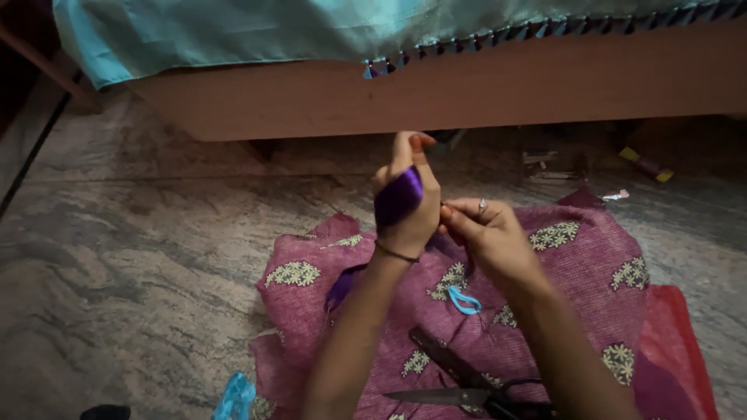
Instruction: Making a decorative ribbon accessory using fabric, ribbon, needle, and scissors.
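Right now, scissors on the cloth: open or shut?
Open. The scissors lie on the pink flowered cloth with the two blades spread apart in a V, one pointing left, one up-left. Neither hand touches them.

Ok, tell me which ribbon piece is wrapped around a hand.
The purple ribbon: it is wound across the back of the left hand. The small blue loop lies loose on the pink cloth, touching neither hand.
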